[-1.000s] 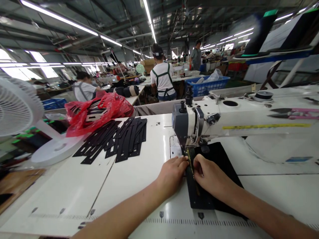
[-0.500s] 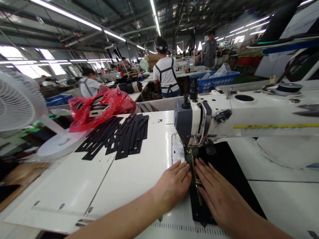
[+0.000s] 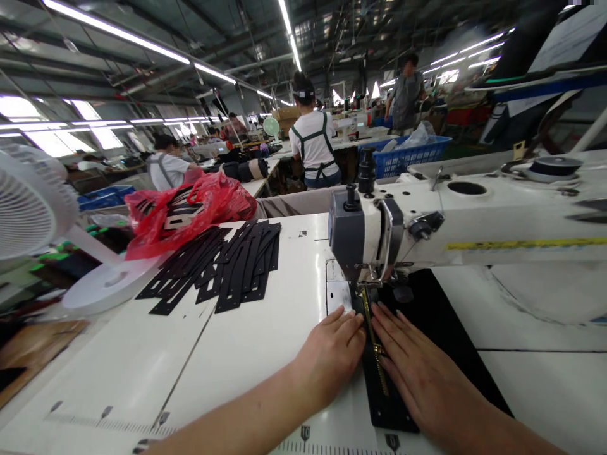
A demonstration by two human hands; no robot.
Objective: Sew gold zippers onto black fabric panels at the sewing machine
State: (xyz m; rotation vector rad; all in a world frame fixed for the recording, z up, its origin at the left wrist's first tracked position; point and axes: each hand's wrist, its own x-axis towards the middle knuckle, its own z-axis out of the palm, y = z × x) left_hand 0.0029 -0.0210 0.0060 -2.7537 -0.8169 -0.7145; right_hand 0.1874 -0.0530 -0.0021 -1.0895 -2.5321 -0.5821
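A black flat panel lies under the presser foot of a white and grey sewing machine. Along its left part runs a zipper with gold-coloured teeth and a gold slider. My right hand lies flat on the panel just right of the zipper, fingers stretched toward the needle area. On the left edge of the panel rests my left hand, its fingers lying close together and slightly bent, the fingertips beside the metal needle plate. The needle tip is hard to make out.
Black strips with slots are heaped on the white table, left of the machine. Behind them sits a red plastic bag. A white fan stands at far left. Beyond are a blue basket and several people at work.
The view has shifted slightly, so the table and strips appear lower and further left. Both hands keep nearly the same place on the panel beside the zipper.
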